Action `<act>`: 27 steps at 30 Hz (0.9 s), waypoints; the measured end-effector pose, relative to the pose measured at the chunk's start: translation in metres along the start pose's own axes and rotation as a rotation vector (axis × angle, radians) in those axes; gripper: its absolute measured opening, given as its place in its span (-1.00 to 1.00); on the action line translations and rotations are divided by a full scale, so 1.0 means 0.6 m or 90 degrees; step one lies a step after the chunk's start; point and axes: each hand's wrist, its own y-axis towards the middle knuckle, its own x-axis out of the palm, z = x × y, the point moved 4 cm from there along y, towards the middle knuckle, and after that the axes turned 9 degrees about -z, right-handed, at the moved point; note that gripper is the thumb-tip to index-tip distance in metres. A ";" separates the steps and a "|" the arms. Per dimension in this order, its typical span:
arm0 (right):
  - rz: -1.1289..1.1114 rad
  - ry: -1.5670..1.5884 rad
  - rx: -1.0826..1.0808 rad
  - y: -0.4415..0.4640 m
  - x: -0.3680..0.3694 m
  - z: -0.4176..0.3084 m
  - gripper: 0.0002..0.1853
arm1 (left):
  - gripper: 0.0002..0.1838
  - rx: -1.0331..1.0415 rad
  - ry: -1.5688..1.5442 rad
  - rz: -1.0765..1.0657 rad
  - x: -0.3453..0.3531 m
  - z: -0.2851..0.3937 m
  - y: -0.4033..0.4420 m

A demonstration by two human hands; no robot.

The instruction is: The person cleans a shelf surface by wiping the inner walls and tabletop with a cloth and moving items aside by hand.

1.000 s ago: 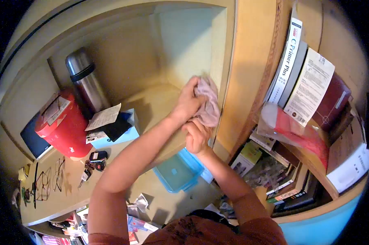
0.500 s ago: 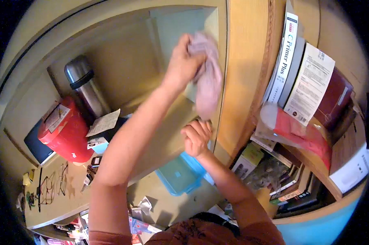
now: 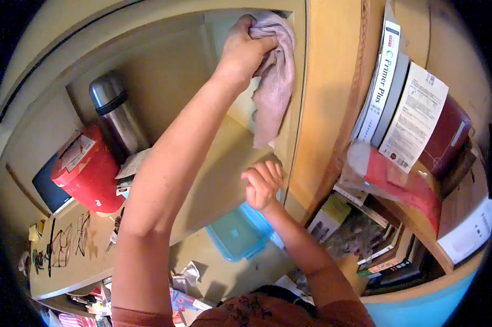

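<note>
High at the right side of the cubby, my left hand [image 3: 243, 52] grips a bunched pinkish cloth [image 3: 277, 82] against the upper corner. The cloth's lower end hangs free along the side wall. Below it, my right hand [image 3: 263, 184] is raised with its fingers curled in, and nothing shows in it. Just under my right hand is a blue translucent plastic container [image 3: 237, 234] on the lower surface.
On the left stand a red bucket-like container [image 3: 88, 174] and a steel thermos [image 3: 118, 111]. Glasses [image 3: 63, 245] lie near the shelf's front edge. Books [image 3: 381, 82] and a red item in clear plastic [image 3: 398, 177] fill the shelves at right.
My left hand has moved up with the cloth, which now reaches the upper corner and hangs more spread out. My right hand stays in nearly the same place, farther from the cloth.
</note>
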 end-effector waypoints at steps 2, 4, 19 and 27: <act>-0.016 -0.013 0.008 -0.001 0.001 0.000 -0.85 | -0.68 -0.045 0.048 -0.024 0.003 -0.015 -0.035; 0.009 -0.018 -0.005 -0.001 0.003 0.001 -0.85 | -0.68 -0.092 0.175 -0.069 -0.002 -0.084 -0.097; 0.003 -0.026 0.009 0.057 -0.085 -0.058 -0.78 | -0.56 -0.436 -0.002 -0.249 -0.020 -0.202 -0.272; -0.530 -0.360 0.181 0.110 0.043 0.002 -0.71 | -0.43 -0.252 0.467 -0.016 -0.100 -0.063 -0.339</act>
